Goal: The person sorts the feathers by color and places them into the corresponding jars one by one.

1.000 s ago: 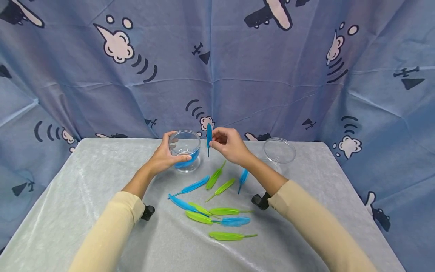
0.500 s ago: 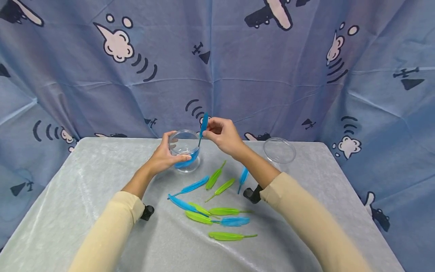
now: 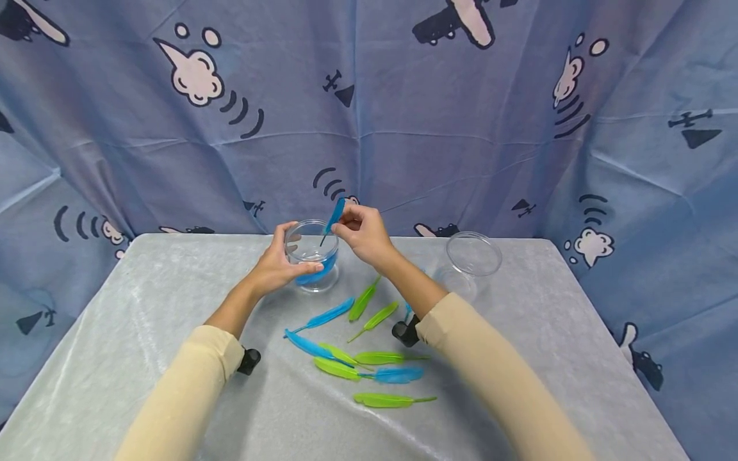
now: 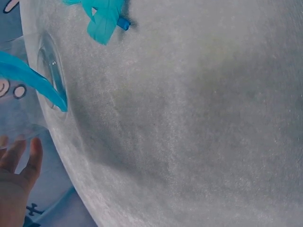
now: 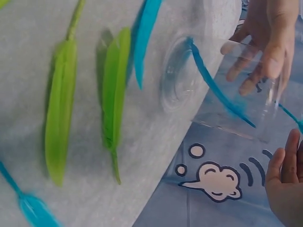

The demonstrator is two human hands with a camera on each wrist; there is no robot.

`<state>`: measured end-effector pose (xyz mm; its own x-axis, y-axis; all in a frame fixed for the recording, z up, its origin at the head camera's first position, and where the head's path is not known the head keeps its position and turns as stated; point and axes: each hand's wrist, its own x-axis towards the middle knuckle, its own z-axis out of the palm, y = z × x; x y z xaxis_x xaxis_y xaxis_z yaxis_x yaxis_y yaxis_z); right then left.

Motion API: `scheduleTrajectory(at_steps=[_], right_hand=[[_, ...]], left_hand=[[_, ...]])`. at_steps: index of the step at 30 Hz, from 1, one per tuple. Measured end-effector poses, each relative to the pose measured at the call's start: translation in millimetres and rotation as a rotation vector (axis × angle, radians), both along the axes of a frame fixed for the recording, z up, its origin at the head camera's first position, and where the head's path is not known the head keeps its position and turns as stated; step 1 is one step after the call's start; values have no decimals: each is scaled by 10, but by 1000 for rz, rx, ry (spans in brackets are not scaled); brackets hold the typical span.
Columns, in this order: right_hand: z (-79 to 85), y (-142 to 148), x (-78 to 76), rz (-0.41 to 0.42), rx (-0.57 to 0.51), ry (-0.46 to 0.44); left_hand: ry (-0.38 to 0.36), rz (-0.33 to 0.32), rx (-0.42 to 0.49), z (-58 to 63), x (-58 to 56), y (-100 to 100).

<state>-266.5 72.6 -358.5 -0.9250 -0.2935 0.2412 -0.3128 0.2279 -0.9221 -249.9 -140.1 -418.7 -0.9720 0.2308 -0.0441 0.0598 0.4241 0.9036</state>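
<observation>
Blue feather (image 3: pixel 335 216) | just swung from beside the jar (image 3: pixel 313 253), stem now at its mouth | right hand (image 3: pixel 366 235) fingers pinching it, left hand (image 3: pixel 277 264) gripping the jar | so lined up, not inside yet

Here's my feather (image 3: pixel 336 213), blazing blue! | jar (image 3: pixel 308 248), clear | other feathers (image 3: pixel 383 401), lime and blue | cloth (image 3: pixel 155 288), pale grey | my sleeves (image 3: pixel 184 384), cream | backdrop (image 3: pixel 288 77), blue, clouds (image 3: pixel 198 80) and planes (image 3: pixel 435 30) all over!

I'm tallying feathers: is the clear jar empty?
Not empty: through the clear jar, both wrist views show at least one blue feather inside.
</observation>
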Motion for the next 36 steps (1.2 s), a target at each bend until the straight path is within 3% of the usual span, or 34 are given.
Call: scheduleTrajectory(at_steps=[9,23,28,36], right_hand=[[-115,-55,0,33,59,31],[-120,-69,44,82,203,77],[-90,30,108,113,192,82],[-114,353,179,92,176,79]], left_hand=[[12,-15,21,5,14,-12],[5,-19,23,3,19,-4],[10,-11,5,5,16,-12],[19,3,5,3,15,1]])
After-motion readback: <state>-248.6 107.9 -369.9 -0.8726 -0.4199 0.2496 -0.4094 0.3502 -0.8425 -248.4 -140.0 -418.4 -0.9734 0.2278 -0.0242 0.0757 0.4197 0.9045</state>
